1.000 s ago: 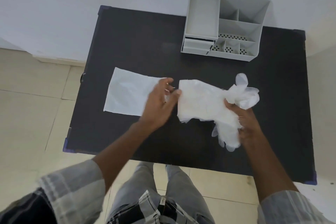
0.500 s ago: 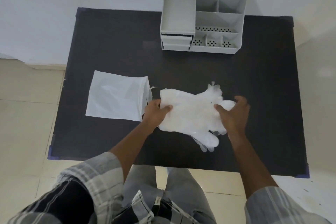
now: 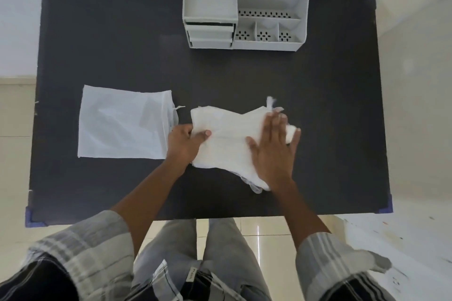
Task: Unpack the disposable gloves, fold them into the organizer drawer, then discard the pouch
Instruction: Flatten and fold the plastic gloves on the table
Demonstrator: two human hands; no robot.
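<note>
White gloves (image 3: 227,137), lifted and bunched a second ago, now lie flattened on the dark surface (image 3: 330,105) beside the empty pouch (image 3: 122,122); left hand (image 3: 183,142) pinches their edge, right hand (image 3: 274,151) presses flat and spread, ready for folding.

Pouch (image 3: 122,124) left of gloves (image 3: 227,134)

pouch (image 3: 122,124): 1 | glove stack (image 3: 227,137): 1 | organizer (image 3: 244,5): 1 | hands: 2

Left hand (image 3: 186,140) pinching — right hand (image 3: 275,146) pressed flat, fingers spread.
</note>
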